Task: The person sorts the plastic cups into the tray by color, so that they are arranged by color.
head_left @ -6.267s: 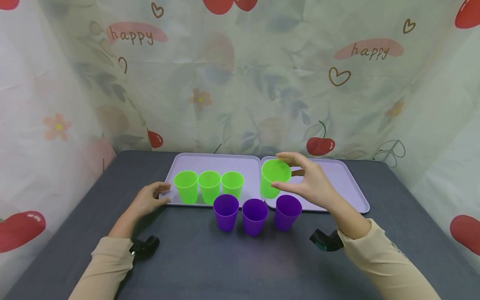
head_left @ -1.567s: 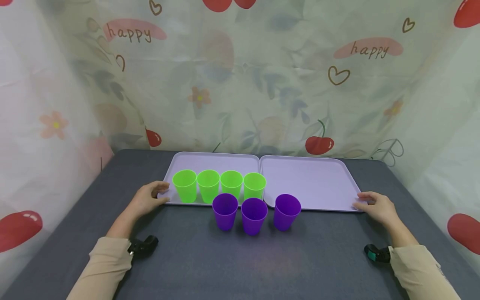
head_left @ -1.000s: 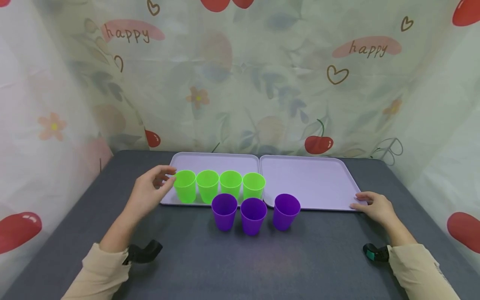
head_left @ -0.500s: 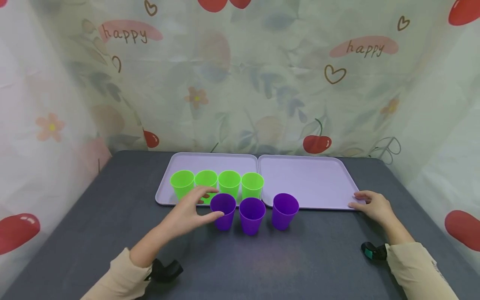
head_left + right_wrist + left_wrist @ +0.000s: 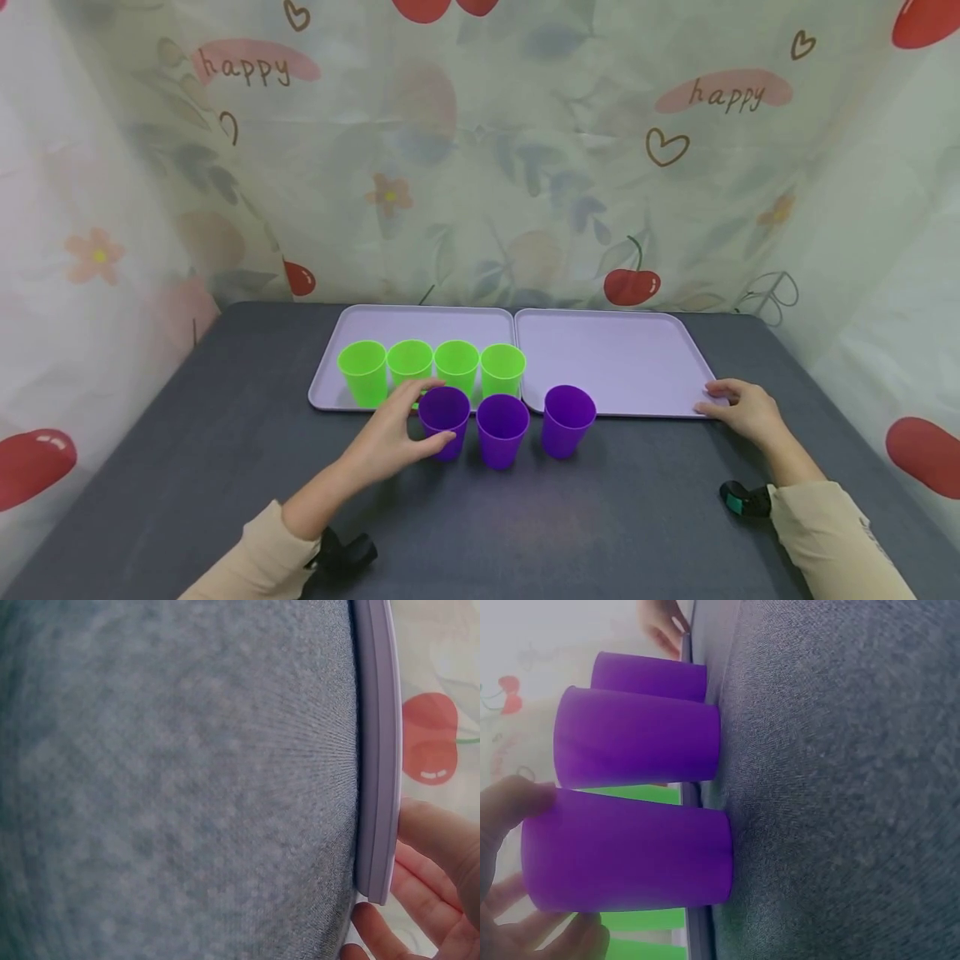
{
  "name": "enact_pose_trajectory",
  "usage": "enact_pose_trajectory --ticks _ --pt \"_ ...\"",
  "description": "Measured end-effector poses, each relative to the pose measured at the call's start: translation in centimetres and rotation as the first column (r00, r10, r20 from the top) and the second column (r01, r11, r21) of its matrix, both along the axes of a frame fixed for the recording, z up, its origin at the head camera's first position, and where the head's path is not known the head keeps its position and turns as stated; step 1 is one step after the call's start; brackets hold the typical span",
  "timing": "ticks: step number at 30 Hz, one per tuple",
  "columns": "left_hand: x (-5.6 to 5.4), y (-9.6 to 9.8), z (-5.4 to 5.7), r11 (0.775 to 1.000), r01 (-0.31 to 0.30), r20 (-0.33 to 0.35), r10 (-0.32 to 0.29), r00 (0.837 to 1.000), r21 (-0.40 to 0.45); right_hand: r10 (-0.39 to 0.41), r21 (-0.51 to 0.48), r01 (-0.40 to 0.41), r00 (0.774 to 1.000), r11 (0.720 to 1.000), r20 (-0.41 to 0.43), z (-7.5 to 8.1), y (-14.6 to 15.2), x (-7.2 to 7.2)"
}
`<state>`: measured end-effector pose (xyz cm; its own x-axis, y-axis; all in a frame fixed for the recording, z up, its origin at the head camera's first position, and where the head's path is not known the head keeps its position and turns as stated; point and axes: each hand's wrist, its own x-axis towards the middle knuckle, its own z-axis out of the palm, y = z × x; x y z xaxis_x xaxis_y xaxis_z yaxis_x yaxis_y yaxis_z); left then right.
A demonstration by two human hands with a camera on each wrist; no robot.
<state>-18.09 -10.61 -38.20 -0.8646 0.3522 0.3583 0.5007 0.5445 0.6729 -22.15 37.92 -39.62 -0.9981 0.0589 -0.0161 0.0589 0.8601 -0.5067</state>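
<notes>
Three purple cups stand upright in front of two lilac trays. My left hand [image 5: 392, 433] grips the leftmost purple cup [image 5: 630, 851], thumb on the near side of its rim and fingers round the far side. Beside it stand the middle purple cup [image 5: 502, 431] and the right purple cup [image 5: 567, 422]. My right hand [image 5: 750, 412] holds the near right corner of the right tray [image 5: 611, 358], thumb at its front rim [image 5: 379, 750] and fingers round the end. Green cups, several in a row, stand on the left tray [image 5: 420, 321]; the leftmost green cup [image 5: 363, 375] shows best.
A dark grey cloth [image 5: 540, 533] covers the table. The trays lie side by side, edges meeting. Behind them hangs a printed curtain [image 5: 480, 167], with side curtains left and right. Each wrist wears a black camera mount, such as the left mount [image 5: 345, 554].
My right hand set the fourth green cup on the left tray, then moved to the right tray's corner. My left hand left the left tray's edge and took hold of the leftmost purple cup.
</notes>
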Motion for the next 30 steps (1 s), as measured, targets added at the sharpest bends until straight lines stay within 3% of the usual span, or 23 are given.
enact_pose_trajectory --ticks 6,18,30 --pt "0.1 0.0 0.4 1.0 -0.013 0.006 0.013 1.0 0.007 0.005 -0.003 -0.005 1.0 1.0 0.006 0.1 -0.1 0.0" --pt "0.0 -0.4 2.7 1.0 -0.01 -0.01 0.01 1.0 0.025 0.0 -0.012 0.0 1.0 1.0 0.031 -0.1 0.1 -0.1" --pt "-0.3 -0.5 5.4 0.995 0.001 -0.109 0.01 0.994 0.096 0.0 -0.01 0.0 1.0 1.0 0.03 0.0 0.2 -0.1"
